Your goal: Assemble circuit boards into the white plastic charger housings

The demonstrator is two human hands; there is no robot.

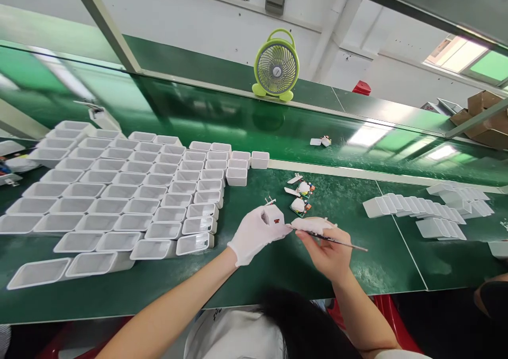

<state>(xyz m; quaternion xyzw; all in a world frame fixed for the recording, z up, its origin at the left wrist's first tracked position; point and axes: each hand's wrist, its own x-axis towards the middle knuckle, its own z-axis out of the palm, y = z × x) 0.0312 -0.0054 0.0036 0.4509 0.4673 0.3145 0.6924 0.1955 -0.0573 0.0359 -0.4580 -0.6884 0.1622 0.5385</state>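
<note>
My left hand (254,237), in a white glove, is closed around a small white plastic housing (274,216) with a red and dark mark on its side. My right hand (327,248), its fingers partly covered in white, grips slim dark tweezers (337,241). Their tip meets the right side of the housing, by my left fingertips; exactly what it touches is too small to tell. Just beyond the hands lie small circuit boards with white parts (300,206) and loose wires.
Many rows of open white plastic boxes (130,205) cover the left of the green bench (278,285). Stacked white cases (413,206) lie to the right. A green fan (277,68) stands on the back ledge, and cardboard boxes (482,116) sit at far right.
</note>
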